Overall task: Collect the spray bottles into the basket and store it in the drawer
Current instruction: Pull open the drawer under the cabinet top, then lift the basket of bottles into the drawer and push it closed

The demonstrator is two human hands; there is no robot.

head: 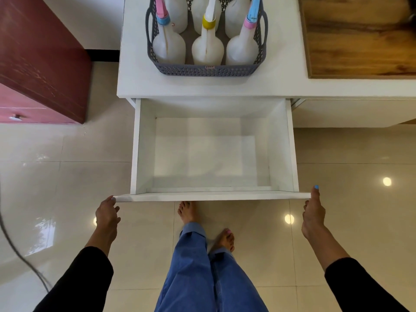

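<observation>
Where the view begins, at its near edge, two black sleeves (85,280) frame blue trousers (202,273) and bare feet on a glossy cream tiled floor (67,188) that mirrors ceiling lights. Left of them a dark cable (13,246) trails across the tiles. Just beyond the feet, the left hand (107,216) grips the left end of the white drawer (211,196) front, thumb on top and fingers curled under; the right hand (313,216) holds the right end, thumb with blue nail polish up along the corner, fingers behind the panel. Pulled fully out, this drawer shows a bare white bottom. Past it, the white countertop (139,82) carries the grey perforated basket (207,69), which stands near the front edge, directly beyond the drawer. Inside stand six white spray bottles (207,49) in two rows, the near three with a blue-and-pink, a yellow and a pink-and-blue collar. A wooden board (360,37) lies on the counter far right. A maroon cabinet (42,57) stands far left.
</observation>
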